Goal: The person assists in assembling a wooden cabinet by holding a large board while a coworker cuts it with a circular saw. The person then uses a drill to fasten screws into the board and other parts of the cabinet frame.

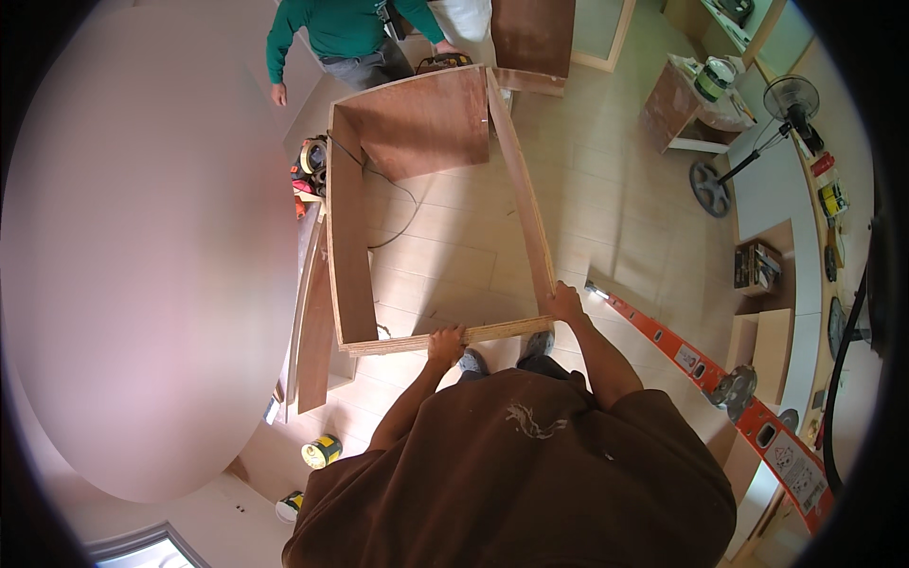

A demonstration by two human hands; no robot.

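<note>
Plywood frame (pixel 431 218) interior open; spirit level (pixel 710 379) probably crowds right.

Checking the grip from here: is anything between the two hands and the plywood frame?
Nothing visible. The left hand already grips the near edge of the plywood frame, and the right hand rests on its near right corner, both in direct contact.

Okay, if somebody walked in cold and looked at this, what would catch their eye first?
The big open plywood box frame standing on the floor in the middle, with the left hand and right hand gripping its near edge and corner. A second person in a green top stands at its far end, and a long orange level lies to the right.
</note>
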